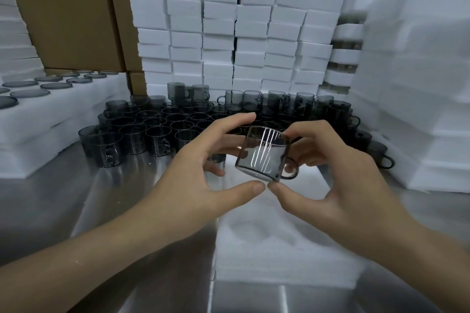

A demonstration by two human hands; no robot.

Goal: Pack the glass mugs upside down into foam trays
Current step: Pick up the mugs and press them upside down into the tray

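Note:
A smoky grey glass mug [263, 154] is held in the air over the table, tilted, its handle pointing right. My left hand [201, 173] cups its left side, thumb under the base and fingers over the rim. My right hand [338, 173] grips the right side by the handle, its thumb touching the left thumb below the mug. Beneath them lies a white foam tray [279, 256] with a round recess showing. Many more grey mugs [157, 129] stand packed together on the table behind.
A steel table [101, 211] carries everything. Foam trays with dark glass discs [48, 107] are stacked at left. White foam blocks [241, 33] form a wall behind, foam stacks [419, 109] rise at right, cardboard boxes [68, 12] stand at back left.

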